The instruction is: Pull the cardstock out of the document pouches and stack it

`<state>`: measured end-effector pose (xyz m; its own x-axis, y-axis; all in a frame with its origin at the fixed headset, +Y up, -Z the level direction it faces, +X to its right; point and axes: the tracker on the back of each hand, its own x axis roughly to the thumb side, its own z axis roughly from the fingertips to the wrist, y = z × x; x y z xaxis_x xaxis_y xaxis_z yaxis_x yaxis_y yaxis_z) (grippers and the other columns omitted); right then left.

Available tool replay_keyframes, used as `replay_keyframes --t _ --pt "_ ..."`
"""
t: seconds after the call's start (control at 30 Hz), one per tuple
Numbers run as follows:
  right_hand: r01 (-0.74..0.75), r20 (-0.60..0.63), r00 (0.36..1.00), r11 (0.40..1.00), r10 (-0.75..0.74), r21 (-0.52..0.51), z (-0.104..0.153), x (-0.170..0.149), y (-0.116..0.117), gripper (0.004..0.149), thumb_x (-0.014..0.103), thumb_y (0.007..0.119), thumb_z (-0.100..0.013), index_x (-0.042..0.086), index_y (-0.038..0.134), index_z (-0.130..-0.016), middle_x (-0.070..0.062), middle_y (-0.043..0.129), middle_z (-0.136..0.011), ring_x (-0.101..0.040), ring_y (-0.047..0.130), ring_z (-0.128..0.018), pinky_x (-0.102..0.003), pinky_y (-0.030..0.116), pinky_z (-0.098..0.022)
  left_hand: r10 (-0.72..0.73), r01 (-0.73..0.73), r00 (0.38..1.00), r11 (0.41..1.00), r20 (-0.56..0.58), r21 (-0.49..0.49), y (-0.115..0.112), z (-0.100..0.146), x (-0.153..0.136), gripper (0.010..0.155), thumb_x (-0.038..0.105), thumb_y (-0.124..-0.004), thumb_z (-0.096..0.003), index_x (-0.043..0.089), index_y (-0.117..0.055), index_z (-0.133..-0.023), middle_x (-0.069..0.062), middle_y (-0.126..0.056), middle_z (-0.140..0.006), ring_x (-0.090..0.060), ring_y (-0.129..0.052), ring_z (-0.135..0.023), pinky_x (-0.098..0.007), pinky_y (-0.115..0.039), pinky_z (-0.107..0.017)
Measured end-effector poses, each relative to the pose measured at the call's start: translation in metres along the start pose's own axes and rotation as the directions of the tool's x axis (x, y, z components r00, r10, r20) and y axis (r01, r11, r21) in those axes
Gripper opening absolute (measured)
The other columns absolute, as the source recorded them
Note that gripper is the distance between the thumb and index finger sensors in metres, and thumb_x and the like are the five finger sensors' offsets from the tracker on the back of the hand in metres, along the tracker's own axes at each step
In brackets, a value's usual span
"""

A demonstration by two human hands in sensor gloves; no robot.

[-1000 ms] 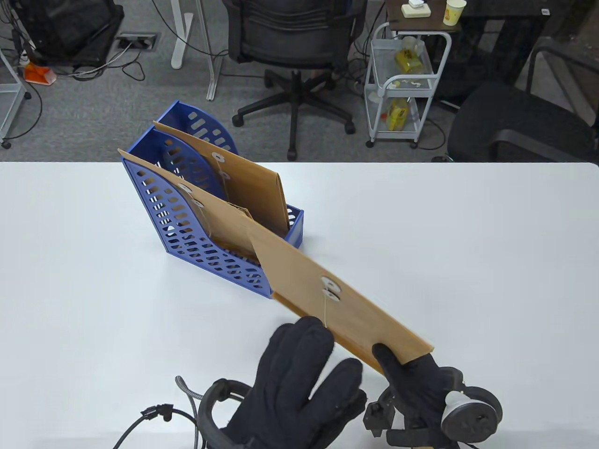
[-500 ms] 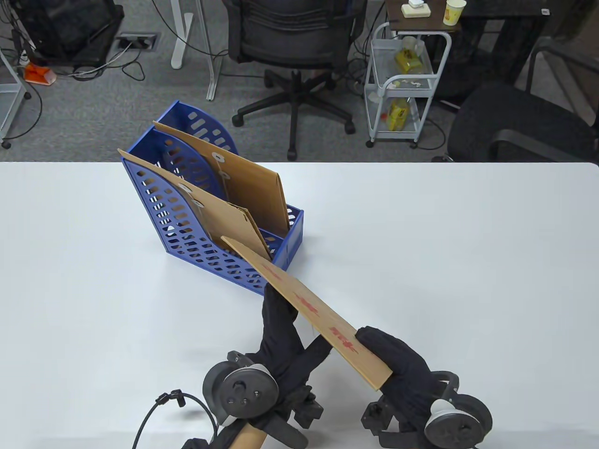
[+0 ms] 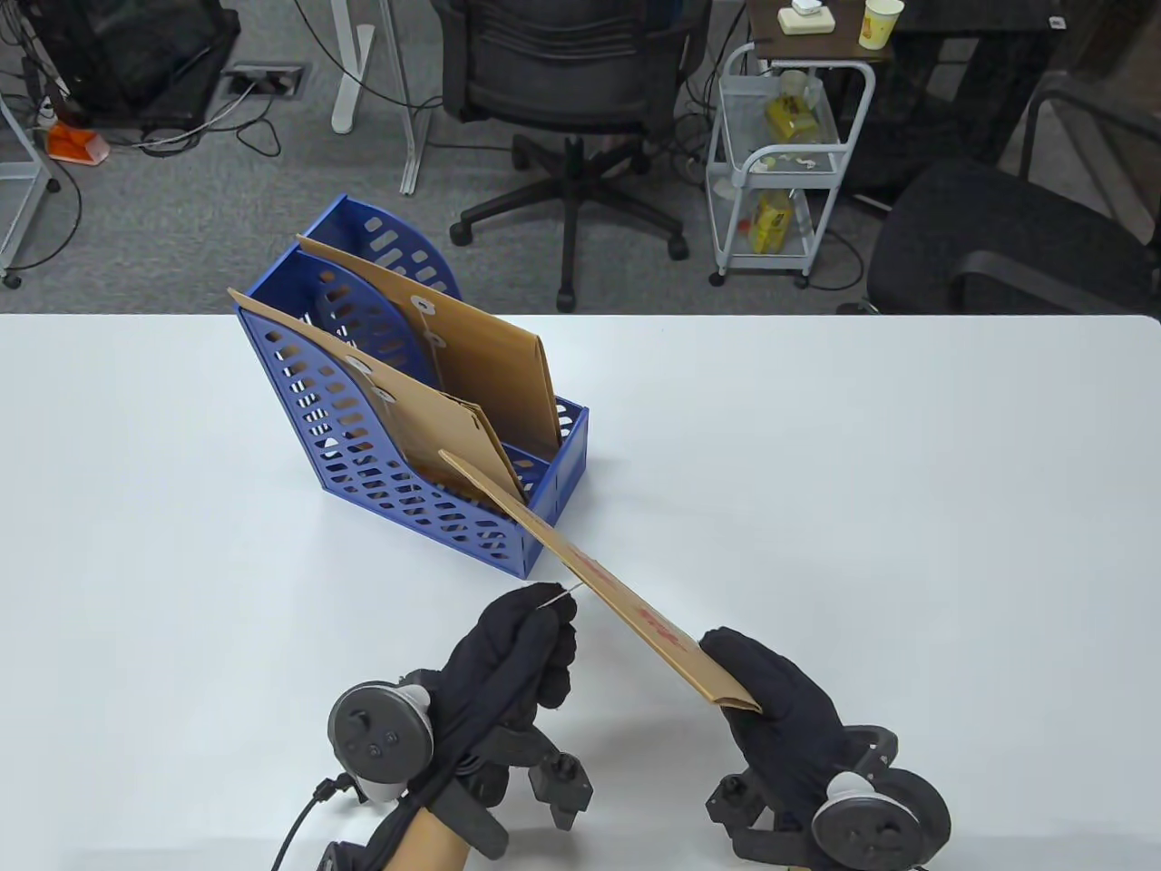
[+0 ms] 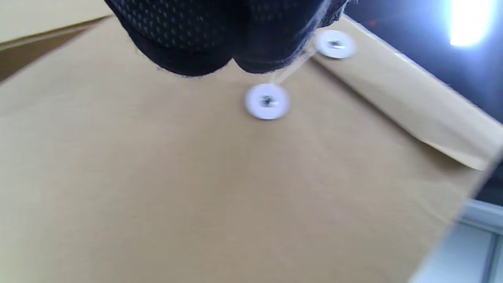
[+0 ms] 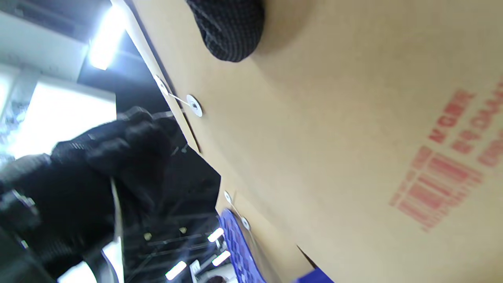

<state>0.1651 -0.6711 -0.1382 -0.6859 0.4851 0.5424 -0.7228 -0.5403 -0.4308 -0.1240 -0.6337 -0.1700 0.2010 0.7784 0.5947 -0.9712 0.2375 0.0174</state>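
My right hand [image 3: 739,676] grips the near end of a brown kraft pouch [image 3: 599,576] and holds it tilted, almost edge-on, above the table. Its red-printed face shows in the right wrist view [image 5: 373,129], with my fingertip [image 5: 228,31] pressed on it. My left hand [image 3: 535,621] is closed beside the pouch and pinches its thin closure string [image 3: 560,592]. The left wrist view shows the string running between the two white discs [image 4: 267,101] on the flap side. Two more pouches [image 3: 472,363] stand in the blue file holder [image 3: 399,494].
The white table [image 3: 907,508] spreads to the right and left of the holder. Office chairs and a white trolley [image 3: 780,163] stand on the floor beyond the far edge. A cable [image 3: 299,817] trails from my left wrist at the near edge.
The pouch has turned over from disc side up to printed side up. My left hand has come out from under it, moved left, and now pinches the string drawn away from the pouch.
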Motion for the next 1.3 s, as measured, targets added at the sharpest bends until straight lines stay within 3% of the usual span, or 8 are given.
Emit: replay_keyframes --t 0.33,0.57,0.67,0.8,0.97,1.13,1.2,1.3 --pt "0.162 -0.101 0.980 0.985 -0.168 -0.067 0.000 -0.009 -0.004 0.036 0.036 0.064 -0.072 0.026 0.061 -0.106 -0.004 0.084 -0.095 -0.027 0.093 -0.078 -0.040 0.082 -0.056 -0.385 0.408 0.911 0.889 0.145 -0.206 -0.024 0.003 0.013 0.039 0.037 -0.061 -0.0689 0.016 -0.069 -0.100 -0.003 -0.090 -0.072 0.002 -0.090 -0.039 -0.032 -0.090 -0.039" --pt "0.250 -0.125 0.957 0.963 -0.262 -0.101 0.001 -0.016 -0.008 0.035 0.036 0.064 -0.072 0.027 0.061 -0.106 -0.003 0.084 -0.096 -0.027 0.093 -0.079 -0.039 0.081 -0.056 -0.197 0.202 0.970 0.979 -0.143 0.019 0.010 0.003 -0.020 0.039 0.034 -0.059 -0.0706 0.011 -0.065 -0.101 -0.008 -0.088 -0.075 -0.002 -0.091 -0.044 -0.035 -0.089 -0.041" --pt "0.185 -0.093 0.977 0.981 -0.190 -0.056 -0.001 -0.014 -0.007 0.035 0.037 0.065 -0.071 0.027 0.062 -0.105 -0.003 0.084 -0.095 -0.027 0.093 -0.079 -0.040 0.081 -0.056 -0.043 0.089 0.973 0.977 -0.226 0.195 0.024 0.008 -0.031 0.044 0.026 -0.053 -0.0726 0.004 -0.048 -0.110 -0.025 -0.069 -0.098 -0.025 -0.086 -0.074 -0.053 -0.076 -0.058" --pt "0.126 -0.067 0.990 0.992 -0.127 -0.016 -0.001 -0.009 -0.003 0.035 0.036 0.065 -0.071 0.027 0.063 -0.105 -0.003 0.085 -0.095 -0.028 0.093 -0.078 -0.040 0.081 -0.056 -0.209 0.246 0.964 0.935 -0.163 0.255 0.034 0.012 -0.027 0.082 0.035 -0.053 -0.0744 -0.016 0.000 -0.110 -0.052 0.004 -0.103 -0.069 -0.016 -0.094 -0.081 -0.033 -0.060" --pt "0.032 -0.035 0.999 0.999 -0.032 -0.018 0.000 -0.003 -0.002 0.035 0.036 0.065 -0.071 0.027 0.062 -0.105 -0.003 0.084 -0.095 -0.028 0.092 -0.079 -0.040 0.081 -0.056 -0.584 0.511 0.792 0.793 0.176 0.331 0.022 0.017 0.020 0.065 0.040 -0.048 -0.0748 -0.001 -0.018 -0.117 -0.037 -0.016 -0.115 -0.059 -0.025 -0.100 -0.079 -0.032 -0.064" --pt "-0.010 -0.019 1.000 1.000 0.009 -0.019 0.001 -0.002 -0.002 0.036 0.036 0.065 -0.071 0.027 0.062 -0.105 -0.004 0.084 -0.096 -0.028 0.092 -0.080 -0.041 0.081 -0.057 -0.615 0.648 0.684 0.759 0.393 0.060 -0.016 0.018 0.052 0.047 0.046 -0.052 -0.0718 0.021 -0.060 -0.111 -0.011 -0.075 -0.107 -0.027 -0.080 -0.087 -0.057 -0.069 -0.072" --pt "-0.030 -0.005 1.000 0.999 0.030 -0.015 0.000 -0.001 -0.002 0.035 0.036 0.065 -0.071 0.027 0.062 -0.105 -0.004 0.084 -0.096 -0.028 0.092 -0.080 -0.041 0.081 -0.057 -0.604 0.689 0.689 0.717 0.400 -0.105 -0.032 0.014 0.052 0.054 0.048 -0.051 -0.0714 0.020 -0.050 -0.117 -0.015 -0.064 -0.117 -0.031 -0.074 -0.095 -0.059 -0.065 -0.074" --pt "-0.061 0.014 0.998 0.998 0.061 -0.020 0.000 0.000 -0.003 0.035 0.036 0.065 -0.071 0.027 0.062 -0.105 -0.003 0.084 -0.096 -0.028 0.092 -0.080 -0.041 0.080 -0.058 -0.632 0.696 0.686 0.715 0.359 -0.070 -0.041 0.010 0.048 0.061 0.044 -0.049 -0.0725 0.015 -0.030 -0.123 -0.022 -0.042 -0.126 -0.039 -0.062 -0.104 -0.062 -0.061 -0.075"
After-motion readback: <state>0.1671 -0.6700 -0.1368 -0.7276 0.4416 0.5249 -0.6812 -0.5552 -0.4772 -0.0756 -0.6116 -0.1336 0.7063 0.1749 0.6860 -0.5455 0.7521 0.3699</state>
